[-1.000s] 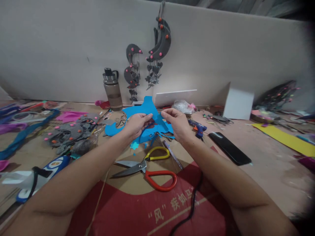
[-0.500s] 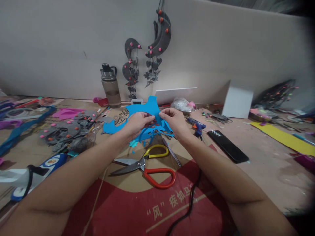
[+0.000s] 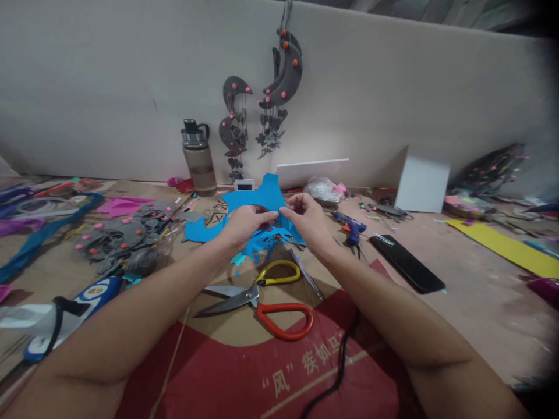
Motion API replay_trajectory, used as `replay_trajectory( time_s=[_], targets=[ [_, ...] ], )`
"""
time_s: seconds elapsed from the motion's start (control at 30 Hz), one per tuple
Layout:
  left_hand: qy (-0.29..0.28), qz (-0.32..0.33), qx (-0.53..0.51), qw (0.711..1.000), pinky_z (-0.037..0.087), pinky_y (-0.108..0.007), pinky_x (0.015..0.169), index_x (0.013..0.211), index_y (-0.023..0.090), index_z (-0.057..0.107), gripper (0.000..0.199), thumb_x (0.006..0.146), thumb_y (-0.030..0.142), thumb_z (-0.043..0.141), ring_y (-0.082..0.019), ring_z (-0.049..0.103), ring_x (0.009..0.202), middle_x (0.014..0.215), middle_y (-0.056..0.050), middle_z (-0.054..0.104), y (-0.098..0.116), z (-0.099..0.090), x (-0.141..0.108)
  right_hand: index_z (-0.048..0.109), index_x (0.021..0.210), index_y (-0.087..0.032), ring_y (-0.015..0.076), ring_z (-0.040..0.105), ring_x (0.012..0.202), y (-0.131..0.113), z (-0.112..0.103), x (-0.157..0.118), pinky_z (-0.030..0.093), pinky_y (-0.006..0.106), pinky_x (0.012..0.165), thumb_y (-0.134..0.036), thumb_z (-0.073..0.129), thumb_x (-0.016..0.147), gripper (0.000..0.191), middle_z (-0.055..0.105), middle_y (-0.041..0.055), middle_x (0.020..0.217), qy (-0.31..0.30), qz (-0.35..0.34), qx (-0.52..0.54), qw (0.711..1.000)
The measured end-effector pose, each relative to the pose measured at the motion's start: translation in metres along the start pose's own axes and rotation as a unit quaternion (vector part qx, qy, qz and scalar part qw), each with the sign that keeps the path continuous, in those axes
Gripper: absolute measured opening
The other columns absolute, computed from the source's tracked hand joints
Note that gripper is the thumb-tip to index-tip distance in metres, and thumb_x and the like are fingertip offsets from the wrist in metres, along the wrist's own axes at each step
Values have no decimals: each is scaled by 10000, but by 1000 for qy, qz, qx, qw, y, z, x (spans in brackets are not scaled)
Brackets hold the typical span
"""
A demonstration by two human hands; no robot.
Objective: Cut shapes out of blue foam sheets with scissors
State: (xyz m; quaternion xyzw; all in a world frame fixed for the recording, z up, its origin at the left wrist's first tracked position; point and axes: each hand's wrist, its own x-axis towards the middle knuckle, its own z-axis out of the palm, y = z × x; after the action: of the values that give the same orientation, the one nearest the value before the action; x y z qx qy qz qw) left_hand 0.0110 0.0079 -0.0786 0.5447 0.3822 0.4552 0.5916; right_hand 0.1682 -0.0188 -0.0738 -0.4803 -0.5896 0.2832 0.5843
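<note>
L hand (image 3: pixel 244 224), R hand (image 3: pixel 311 222) closer tog. vs before; both pinching blue sheet (image 3: pixel 269 191), fingers narrow.

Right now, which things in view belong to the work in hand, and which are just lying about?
Seemingly in the work:
blue sheet, pinched by left hand and right hand
blue pieces below
likely the open scissors, lying unheld

Seemingly just lying about:
black phone
water bottle
glue gun
yellow strip

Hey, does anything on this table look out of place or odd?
Yes: large metal scissors with mismatched handles, one yellow, one red, lie open on red-and-tan cardboard, blades spread. Beyond them, small turquoise scraps lie loose near the irregular blue sheet held by the left hand and right hand.
</note>
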Motion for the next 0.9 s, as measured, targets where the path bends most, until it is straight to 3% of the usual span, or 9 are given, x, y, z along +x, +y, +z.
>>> replay_trajectory(
  time_s=[0.17,0.27,0.43,0.6,0.77,0.9],
  targets=[
    [-8,-3,25,1000,486,-284,654,785,129,733,300,617,346,853,-171,670,660,754,-81,743,5,-2,-2,580,723,-185,99,434,571,2,-1,2,361,259,546,-426,777,634,324,531,-41,637,-52,99,77,991],
    [-37,-11,-22,999,495,-276,639,742,131,693,229,642,277,838,-163,667,633,693,-56,717,8,-4,0,580,695,-192,96,436,541,2,-1,3,357,257,519,-456,833,568,387,534,-48,600,-51,133,131,981],
    [-98,-74,-175,977,527,-298,632,774,121,676,80,782,195,646,-203,709,668,722,-84,726,14,-9,3,581,714,-205,97,458,527,-1,-1,3,390,255,508,-468,861,539,422,527,-58,588,-39,147,211,966],
    [-123,-124,-275,946,555,-332,673,860,99,713,217,803,171,517,-232,728,724,788,-129,751,13,-12,3,593,755,-209,96,476,533,-9,-1,0,409,251,509,-460,862,564,415,560,-50,623,-32,128,245,961],
    [-159,-62,-244,955,533,-279,712,926,128,728,239,706,65,661,-191,720,761,814,-92,755,0,-4,1,587,767,-209,94,469,504,-13,1,-1,408,249,474,-459,877,536,447,570,-55,624,-19,127,278,952],
    [-176,6,-174,969,479,-239,642,929,151,737,321,622,114,821,-136,664,671,828,-60,747,-8,7,-4,577,756,-207,81,431,479,-14,2,-2,377,234,441,-444,876,543,437,545,-70,593,-7,122,289,950]
  ],
)
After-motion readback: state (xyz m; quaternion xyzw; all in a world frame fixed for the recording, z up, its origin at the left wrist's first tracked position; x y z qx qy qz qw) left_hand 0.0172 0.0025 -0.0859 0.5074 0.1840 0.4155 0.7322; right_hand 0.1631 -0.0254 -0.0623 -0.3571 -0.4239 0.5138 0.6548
